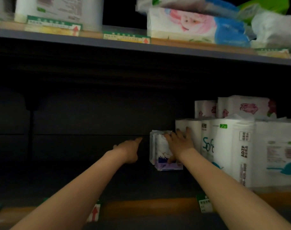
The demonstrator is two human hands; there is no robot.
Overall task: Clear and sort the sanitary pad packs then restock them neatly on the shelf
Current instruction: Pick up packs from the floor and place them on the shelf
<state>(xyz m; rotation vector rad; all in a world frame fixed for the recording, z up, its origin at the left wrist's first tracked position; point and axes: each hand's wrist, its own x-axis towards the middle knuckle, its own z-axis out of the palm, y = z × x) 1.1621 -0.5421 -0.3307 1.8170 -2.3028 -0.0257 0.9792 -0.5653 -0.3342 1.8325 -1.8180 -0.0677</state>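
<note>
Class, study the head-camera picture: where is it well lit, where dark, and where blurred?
Head view: the upper shelf and its tissue packs are brightly lit but blurred; the lower bay sits in deep shadow, only the pad pack under the right hand and the white rolls stand out; shelf edges bow, wide-angle distortion.

The lower shelf bay (pixel 85 123) is sunk in deep shadow, and its back and floor are barely separated. More light is caught by the upper shelf (pixel 141 42) and by the white tissue packs (pixel 251 146) at right. The goods at the top edge are smeared by blur, and straight shelf lines are bent by wide-angle distortion. Print on the price labels (pixel 126 37) is left unreadable.
</note>
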